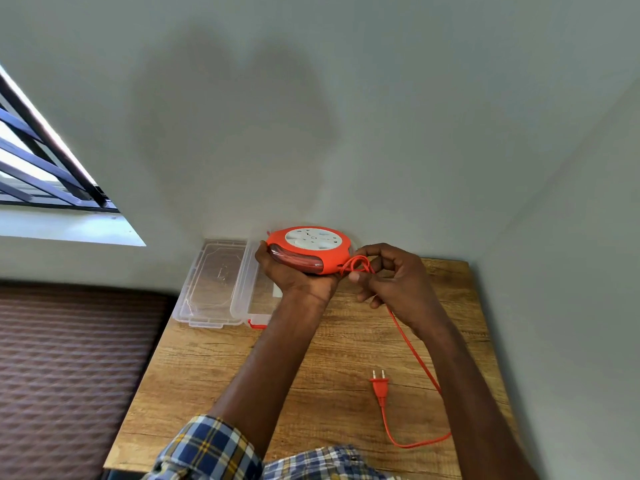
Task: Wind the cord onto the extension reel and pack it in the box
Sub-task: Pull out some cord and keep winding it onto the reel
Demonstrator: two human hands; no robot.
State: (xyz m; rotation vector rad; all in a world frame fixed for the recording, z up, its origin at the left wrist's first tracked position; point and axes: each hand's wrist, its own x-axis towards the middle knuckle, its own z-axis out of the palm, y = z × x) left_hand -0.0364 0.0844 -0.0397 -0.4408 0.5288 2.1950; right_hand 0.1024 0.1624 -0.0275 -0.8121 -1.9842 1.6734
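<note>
Above the wooden table (214, 368), left grip (294, 275) clamped around the orange reel (310, 249), right grip (391, 275) pinching its cord (412, 348).

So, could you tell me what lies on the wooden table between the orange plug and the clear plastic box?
In the head view, only the person's left forearm crosses above it.

Home room; barred window (41, 150), wooden table (214, 368), quilted bed (69, 358)
</note>
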